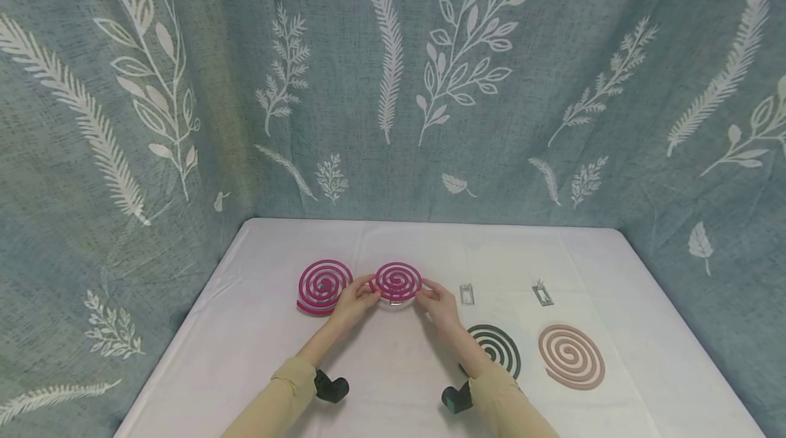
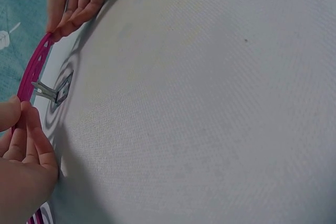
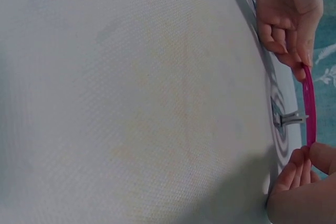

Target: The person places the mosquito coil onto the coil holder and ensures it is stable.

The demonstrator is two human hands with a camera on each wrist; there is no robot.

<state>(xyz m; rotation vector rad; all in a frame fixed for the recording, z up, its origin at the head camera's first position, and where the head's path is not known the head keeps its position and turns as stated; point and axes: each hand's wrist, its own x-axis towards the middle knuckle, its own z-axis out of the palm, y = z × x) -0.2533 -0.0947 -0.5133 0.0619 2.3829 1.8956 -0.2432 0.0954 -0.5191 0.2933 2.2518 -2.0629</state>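
Observation:
Both hands hold a magenta mosquito coil [image 1: 398, 281] level by its opposite edges, a little above the white table. My left hand [image 1: 354, 301] pinches its left edge between thumb and fingers; my right hand [image 1: 439, 303] pinches the right edge. Under the coil stands a small metal coil stand [image 2: 50, 92], its prong rising to the coil's underside in both wrist views. Whether the prong touches the coil, I cannot tell. Just left of my left hand, a second magenta coil [image 1: 319, 286] sits with a bit of metal at its centre.
Right of the hands lie two more metal stands, one flat [image 1: 467, 295] and one with its prong raised [image 1: 542, 293]. Nearer, a dark green coil [image 1: 500, 346] is partly behind the right forearm, beside a tan coil [image 1: 572, 357]. A patterned curtain [image 1: 393, 172] borders the table [image 1: 393, 383].

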